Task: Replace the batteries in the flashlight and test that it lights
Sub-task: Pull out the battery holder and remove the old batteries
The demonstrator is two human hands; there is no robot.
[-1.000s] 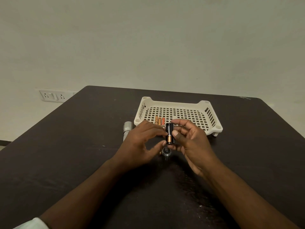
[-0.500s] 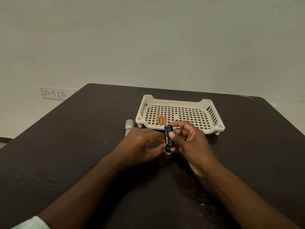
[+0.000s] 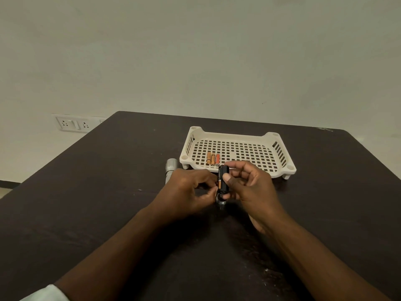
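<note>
Right hand pinches the upright battery holder over the tabletop, left hand fingering its loaded cell; flashlight body lies far-left, reassembly and testing remain.

left hand curled, right hand pinching

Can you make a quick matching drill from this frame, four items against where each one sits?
Items:
1. battery holder
2. three loose batteries
3. flashlight body
4. end cap

Places:
A. on the table, left of the tray, partly behind the left hand
B. on the table, just below the two hands
C. pinched upright in the right hand
D. inside the tray, near its front left corner

Pairs: 1-C, 2-D, 3-A, 4-B
</note>
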